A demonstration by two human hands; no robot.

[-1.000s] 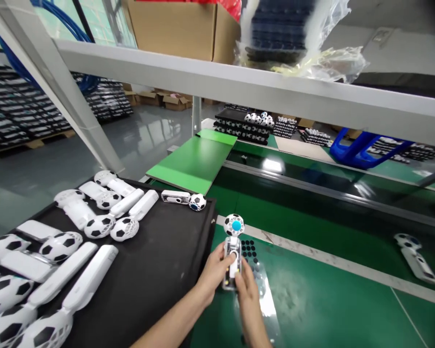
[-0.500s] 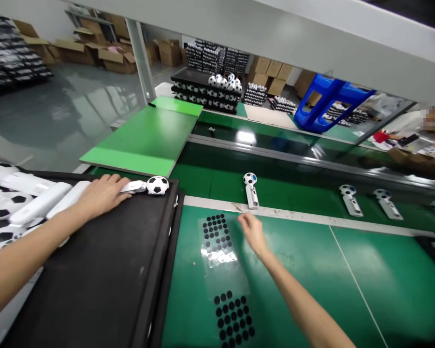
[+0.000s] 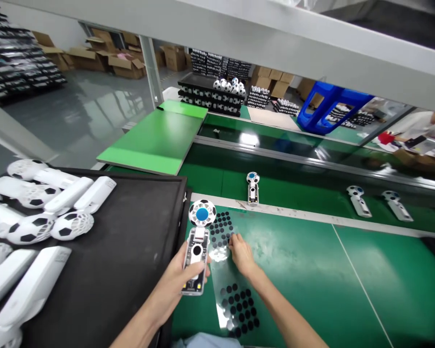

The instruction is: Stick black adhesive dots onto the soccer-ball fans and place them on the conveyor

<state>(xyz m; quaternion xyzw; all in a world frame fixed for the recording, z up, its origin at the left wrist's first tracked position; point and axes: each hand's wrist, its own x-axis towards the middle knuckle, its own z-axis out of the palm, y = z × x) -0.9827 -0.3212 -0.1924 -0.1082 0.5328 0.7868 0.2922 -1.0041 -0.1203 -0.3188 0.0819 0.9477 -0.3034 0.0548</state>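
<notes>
Head view: handheld device (image 3: pixel 197 241) with football-patterned head is in the left hand (image 3: pixel 174 280), thumb clamped across its lower body, other fingers round the far side, inner face up. Long axis points away from the wearer, head end farthest, top leaning slightly right. Right hand (image 3: pixel 242 253) sits just right of it, at the right edge of the upper group of black dots (image 3: pixel 222 219) on a clear sheet (image 3: pixel 226 273). Right fingertips bunched close there; can't tell if they pinch a dot or are slightly apart. From those fingertips the device body lies left and a bit nearer the wearer, its dark round spot a short way across. Black tray (image 3: pixel 130 270) lies left of the device.
</notes>
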